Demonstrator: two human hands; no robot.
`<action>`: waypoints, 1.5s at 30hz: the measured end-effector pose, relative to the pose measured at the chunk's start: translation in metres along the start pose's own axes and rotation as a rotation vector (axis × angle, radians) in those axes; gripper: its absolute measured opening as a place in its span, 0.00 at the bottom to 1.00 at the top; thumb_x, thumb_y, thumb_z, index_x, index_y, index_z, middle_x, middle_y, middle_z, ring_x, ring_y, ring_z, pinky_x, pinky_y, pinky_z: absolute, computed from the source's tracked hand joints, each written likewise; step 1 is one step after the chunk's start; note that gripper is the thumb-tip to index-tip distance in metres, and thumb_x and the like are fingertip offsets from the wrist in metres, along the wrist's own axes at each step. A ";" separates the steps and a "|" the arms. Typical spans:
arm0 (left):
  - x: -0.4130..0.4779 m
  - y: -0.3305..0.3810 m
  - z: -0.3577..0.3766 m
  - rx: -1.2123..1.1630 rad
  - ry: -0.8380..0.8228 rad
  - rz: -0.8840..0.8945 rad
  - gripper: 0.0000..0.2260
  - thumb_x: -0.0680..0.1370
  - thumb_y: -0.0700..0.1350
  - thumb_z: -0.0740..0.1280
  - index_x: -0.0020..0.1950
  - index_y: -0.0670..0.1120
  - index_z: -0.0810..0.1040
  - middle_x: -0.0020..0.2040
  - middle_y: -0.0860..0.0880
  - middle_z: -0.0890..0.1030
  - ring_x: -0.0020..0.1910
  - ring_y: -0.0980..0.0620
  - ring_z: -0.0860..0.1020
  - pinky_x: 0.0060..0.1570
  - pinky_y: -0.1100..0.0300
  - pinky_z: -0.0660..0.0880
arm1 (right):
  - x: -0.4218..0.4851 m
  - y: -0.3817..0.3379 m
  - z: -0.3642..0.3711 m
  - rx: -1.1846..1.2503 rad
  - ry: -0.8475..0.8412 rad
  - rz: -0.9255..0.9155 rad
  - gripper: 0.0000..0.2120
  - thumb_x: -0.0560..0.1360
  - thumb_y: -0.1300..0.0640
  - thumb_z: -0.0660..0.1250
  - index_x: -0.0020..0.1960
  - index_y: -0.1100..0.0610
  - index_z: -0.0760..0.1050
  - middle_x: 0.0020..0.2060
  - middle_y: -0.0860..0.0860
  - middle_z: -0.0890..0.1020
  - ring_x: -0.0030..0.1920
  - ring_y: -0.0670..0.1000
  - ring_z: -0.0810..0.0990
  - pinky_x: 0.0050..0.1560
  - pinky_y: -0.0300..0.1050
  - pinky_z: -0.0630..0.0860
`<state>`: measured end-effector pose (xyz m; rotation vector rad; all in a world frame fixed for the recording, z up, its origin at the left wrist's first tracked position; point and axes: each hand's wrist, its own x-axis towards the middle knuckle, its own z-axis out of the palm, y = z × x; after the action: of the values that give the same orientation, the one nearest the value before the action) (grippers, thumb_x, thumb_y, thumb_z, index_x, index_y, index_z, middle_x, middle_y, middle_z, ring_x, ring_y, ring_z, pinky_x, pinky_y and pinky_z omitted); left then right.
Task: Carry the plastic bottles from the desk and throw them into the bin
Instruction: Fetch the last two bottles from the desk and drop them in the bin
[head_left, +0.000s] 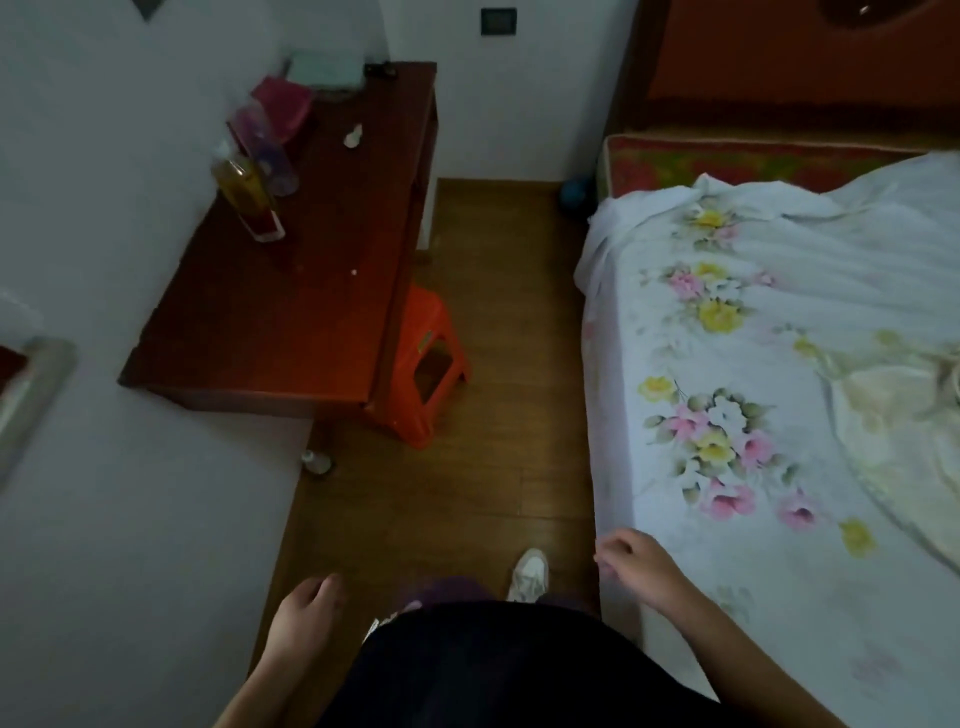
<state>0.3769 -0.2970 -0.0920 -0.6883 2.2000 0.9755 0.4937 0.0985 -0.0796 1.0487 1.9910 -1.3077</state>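
Observation:
A dark red wooden desk (291, 322) stands against the left wall. On its far left part stand a plastic bottle of yellow liquid with a red label (249, 195) and a clear bottle with a purple-blue label (267, 148) behind it. A tiny white bottle (353, 136) stands further back. My left hand (306, 613) hangs low at the bottom, empty, fingers loosely curled. At the bed's edge my right hand (634, 564) is empty too, fingers slightly bent. Both hands are far from the desk. No bin is in view.
An orange plastic stool (431, 358) is tucked at the desk's right side. A bed with a floral sheet (753, 389) fills the right. A wooden floor strip (493, 312) runs between them. A small bottle (316, 461) lies on the floor under the desk corner. My white shoe (530, 571) steps forward.

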 end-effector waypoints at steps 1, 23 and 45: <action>0.006 0.017 -0.004 -0.035 0.016 0.003 0.13 0.83 0.48 0.63 0.54 0.40 0.81 0.44 0.45 0.84 0.43 0.46 0.81 0.39 0.54 0.75 | 0.014 -0.025 -0.007 -0.010 -0.007 -0.028 0.05 0.78 0.54 0.65 0.50 0.53 0.79 0.46 0.52 0.84 0.48 0.51 0.83 0.54 0.46 0.78; 0.168 0.323 -0.130 -0.293 0.314 0.306 0.05 0.82 0.52 0.63 0.53 0.58 0.78 0.50 0.53 0.84 0.49 0.53 0.83 0.54 0.47 0.80 | 0.201 -0.481 -0.038 -0.217 -0.070 -0.635 0.10 0.79 0.48 0.65 0.59 0.48 0.76 0.49 0.40 0.80 0.50 0.38 0.79 0.48 0.34 0.73; 0.282 0.484 -0.141 -0.506 0.542 0.113 0.50 0.63 0.57 0.81 0.79 0.51 0.58 0.73 0.49 0.71 0.70 0.49 0.73 0.68 0.49 0.71 | 0.337 -0.741 0.023 -0.378 -0.282 -0.910 0.31 0.71 0.46 0.74 0.70 0.54 0.69 0.60 0.49 0.78 0.58 0.50 0.79 0.61 0.50 0.77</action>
<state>-0.1810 -0.1792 -0.0002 -1.1808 2.4797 1.5806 -0.3088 0.0135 0.0279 -0.2703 2.4257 -1.2835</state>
